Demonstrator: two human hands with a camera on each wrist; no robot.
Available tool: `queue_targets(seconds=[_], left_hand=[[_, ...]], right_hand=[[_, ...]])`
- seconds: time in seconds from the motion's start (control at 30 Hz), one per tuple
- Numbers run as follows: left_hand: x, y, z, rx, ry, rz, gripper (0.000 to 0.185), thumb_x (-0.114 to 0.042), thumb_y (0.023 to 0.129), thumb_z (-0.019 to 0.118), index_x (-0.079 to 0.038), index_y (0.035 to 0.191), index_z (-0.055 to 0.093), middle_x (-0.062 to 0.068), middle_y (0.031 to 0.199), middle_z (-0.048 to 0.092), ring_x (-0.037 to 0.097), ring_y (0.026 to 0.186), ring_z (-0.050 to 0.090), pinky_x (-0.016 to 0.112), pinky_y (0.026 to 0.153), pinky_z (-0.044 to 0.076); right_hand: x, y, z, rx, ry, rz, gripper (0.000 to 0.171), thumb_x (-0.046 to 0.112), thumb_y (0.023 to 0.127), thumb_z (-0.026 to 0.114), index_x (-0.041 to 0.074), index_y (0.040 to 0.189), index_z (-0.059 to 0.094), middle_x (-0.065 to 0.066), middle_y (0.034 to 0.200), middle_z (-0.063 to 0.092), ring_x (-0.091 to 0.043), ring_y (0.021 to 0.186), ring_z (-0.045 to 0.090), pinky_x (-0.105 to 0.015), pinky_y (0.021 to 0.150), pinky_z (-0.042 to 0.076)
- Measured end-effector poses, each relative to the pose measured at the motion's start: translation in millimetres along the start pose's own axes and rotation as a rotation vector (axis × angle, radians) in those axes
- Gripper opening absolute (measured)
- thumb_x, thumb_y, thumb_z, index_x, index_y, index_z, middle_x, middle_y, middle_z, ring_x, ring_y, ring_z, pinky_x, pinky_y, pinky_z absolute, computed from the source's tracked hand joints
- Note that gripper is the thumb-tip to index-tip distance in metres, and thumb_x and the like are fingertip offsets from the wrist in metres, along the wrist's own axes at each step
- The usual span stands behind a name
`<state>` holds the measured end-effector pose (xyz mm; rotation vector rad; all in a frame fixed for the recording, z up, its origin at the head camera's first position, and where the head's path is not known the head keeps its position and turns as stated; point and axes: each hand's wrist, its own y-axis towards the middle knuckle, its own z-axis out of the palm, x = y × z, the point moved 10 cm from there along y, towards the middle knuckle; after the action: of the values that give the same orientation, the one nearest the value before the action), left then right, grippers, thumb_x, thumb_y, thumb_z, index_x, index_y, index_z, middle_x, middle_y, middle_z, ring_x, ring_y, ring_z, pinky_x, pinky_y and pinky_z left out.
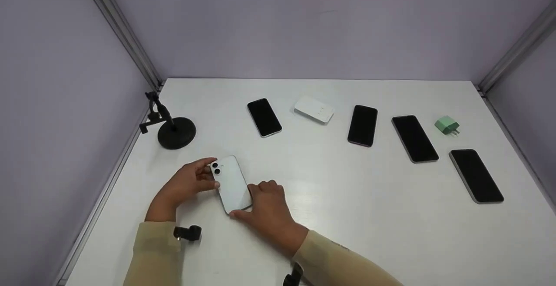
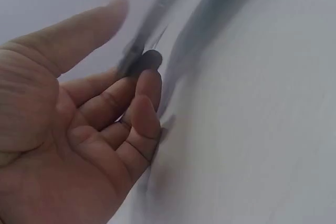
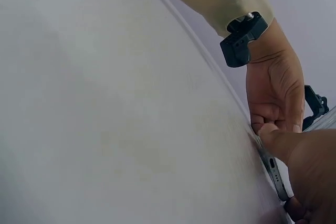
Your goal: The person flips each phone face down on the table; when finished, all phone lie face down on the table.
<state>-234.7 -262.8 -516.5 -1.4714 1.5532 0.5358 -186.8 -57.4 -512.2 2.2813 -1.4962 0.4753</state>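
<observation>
Hands are set on a white phone [image 1: 231, 184] lying camera-side up at the near left of the table [image 1: 330, 216]. Its far end is pinched by the left hand [image 1: 186, 184] between thumb and fingers. Its near right edge is held by the right hand [image 1: 266, 210], fingers curled, wrist low.
</observation>
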Motion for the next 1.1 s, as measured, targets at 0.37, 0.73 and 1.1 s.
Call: queue_targets(seconds=[0.37, 0.73, 1.1], left_hand=[[0.2, -0.7, 0.8, 0.038, 0.265, -0.022, 0.088, -0.019, 0.091, 0.090, -0.014, 0.167, 0.046, 0.012, 0.132, 0.062, 0.029, 0.122, 0.054, 0.048, 0.105, 0.046], [-4.5, -4.4, -1.1, 0.065, 0.342, 0.004, 0.085, -0.024, 0.090, 0.092, -0.015, 0.163, 0.051, 0.013, 0.129, 0.060, 0.031, 0.121, 0.055, 0.051, 0.106, 0.046], [-8.5, -6.7, -0.6, 0.035, 0.384, -0.011, 0.087, -0.028, 0.088, 0.094, -0.008, 0.161, 0.052, 0.019, 0.148, 0.059, 0.037, 0.136, 0.057, 0.060, 0.118, 0.045]], right_hand=[[10, -6, 12, 0.055, -0.066, -0.047, 0.070, 0.064, 0.090, 0.082, 0.009, 0.133, 0.075, 0.000, 0.110, 0.074, -0.019, 0.107, 0.059, -0.040, 0.103, 0.042], [34, -16, 21, 0.065, -0.120, -0.125, 0.062, 0.066, 0.095, 0.075, 0.014, 0.129, 0.077, 0.003, 0.108, 0.074, -0.016, 0.106, 0.059, -0.038, 0.103, 0.042], [38, -18, 22, 0.069, -0.100, -0.150, 0.057, 0.064, 0.097, 0.074, 0.015, 0.126, 0.077, 0.005, 0.106, 0.072, -0.015, 0.104, 0.058, -0.037, 0.102, 0.041]])
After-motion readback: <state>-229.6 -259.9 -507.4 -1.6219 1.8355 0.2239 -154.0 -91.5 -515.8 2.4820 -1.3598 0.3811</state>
